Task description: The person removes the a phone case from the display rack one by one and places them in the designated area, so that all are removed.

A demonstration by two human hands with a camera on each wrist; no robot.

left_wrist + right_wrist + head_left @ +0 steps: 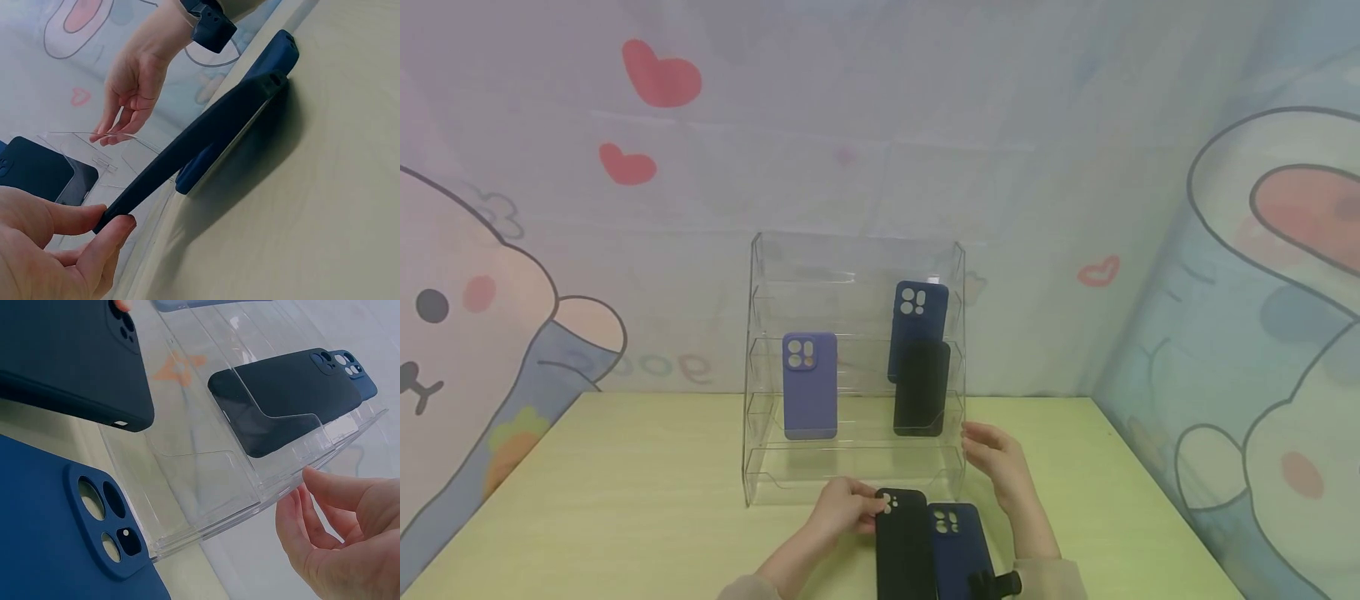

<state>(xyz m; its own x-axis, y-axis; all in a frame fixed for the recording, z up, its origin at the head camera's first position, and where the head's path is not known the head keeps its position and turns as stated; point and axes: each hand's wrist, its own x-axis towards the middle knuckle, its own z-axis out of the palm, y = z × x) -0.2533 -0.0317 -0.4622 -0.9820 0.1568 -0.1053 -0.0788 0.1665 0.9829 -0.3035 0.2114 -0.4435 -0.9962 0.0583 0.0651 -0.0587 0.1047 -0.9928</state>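
My left hand (842,505) pinches the top corner of a black phone case (904,542) between thumb and fingers. In the left wrist view that case (187,150) is tilted up off the table. A dark blue phone case (961,546) lies beside it on the table, partly overlapped. My right hand (1000,462) is at the right side of a clear acrylic tiered rack (857,462), fingers loosely bent at its side panel; whether they touch cannot be told. In the rack stand a purple case (810,400), a black case (921,392) and, behind it, a blue case (925,312).
The pale yellow table (647,483) stretches to both sides of the rack. Behind hangs a curtain (850,125) printed with hearts and cartoon animals. A black wrist device (996,583) shows over the blue case near the right forearm.
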